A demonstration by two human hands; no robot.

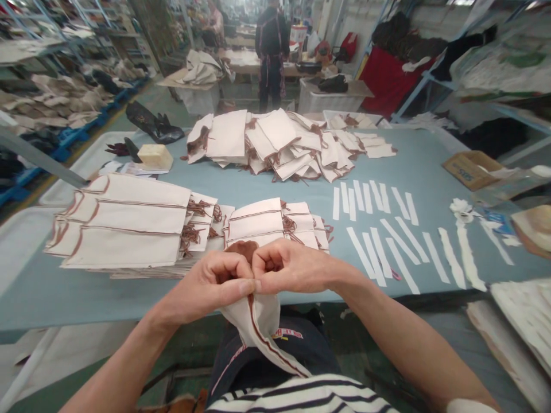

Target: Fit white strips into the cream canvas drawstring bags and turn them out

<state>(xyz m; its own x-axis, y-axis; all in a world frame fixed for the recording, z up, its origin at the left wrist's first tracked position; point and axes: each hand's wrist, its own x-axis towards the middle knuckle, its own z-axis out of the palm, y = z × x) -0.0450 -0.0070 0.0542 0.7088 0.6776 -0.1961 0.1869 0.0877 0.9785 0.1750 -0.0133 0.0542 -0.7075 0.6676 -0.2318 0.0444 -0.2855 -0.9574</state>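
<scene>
Held close to my body is a cream leather or fabric piece (266, 315) with a brown inner side and a brown seam running down it. My left hand (224, 282) pinches its upper edge between thumb and fingers. Right beside it, my right hand (288, 267) grips the same edge, the two thumbs almost touching. The lower part of the piece hangs toward my lap. Behind my hands lie a stack of cream pieces with brown edges (253, 221) and, to the left, a larger stack of similar pieces (133, 221).
A loose heap of cream pieces (271, 137) covers the table's far side. White strips (379, 252) lie in rows on the right, near a cardboard box (471, 170). A yellowish block (155, 156) and a black shoe (155, 123) stand far left. A person (272, 49) stands beyond.
</scene>
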